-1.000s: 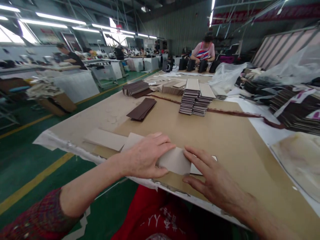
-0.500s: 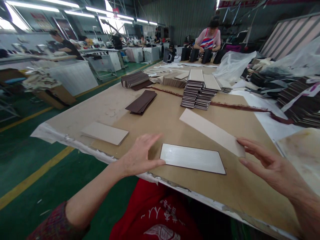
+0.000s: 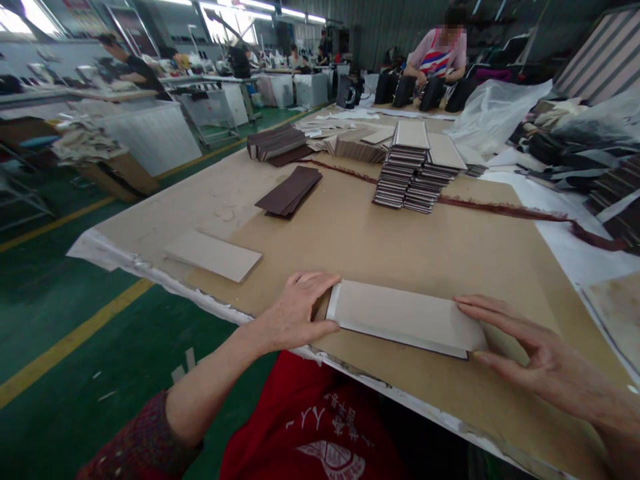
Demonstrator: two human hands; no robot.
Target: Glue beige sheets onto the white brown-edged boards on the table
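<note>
A long beige card panel (image 3: 400, 313) lies on top of a dark-edged panel near the table's front edge. My left hand (image 3: 295, 310) rests at its left end, thumb and fingers curled round that end. My right hand (image 3: 530, 350) touches the right end with fingers stretched and slightly spread. A second beige panel (image 3: 214, 255) lies flat to the left of my left hand.
The brown-covered table (image 3: 390, 247) carries dark brown strips (image 3: 290, 190), two tall piles of finished panels (image 3: 417, 167), more dark stacks (image 3: 275, 143) and a reddish strip (image 3: 510, 211). Clear plastic and dark piles sit right. A person (image 3: 435, 57) works at the far end.
My right hand brought the beige panel back from the right and laid it on the dark-edged panel. My left hand closed onto the left end.
</note>
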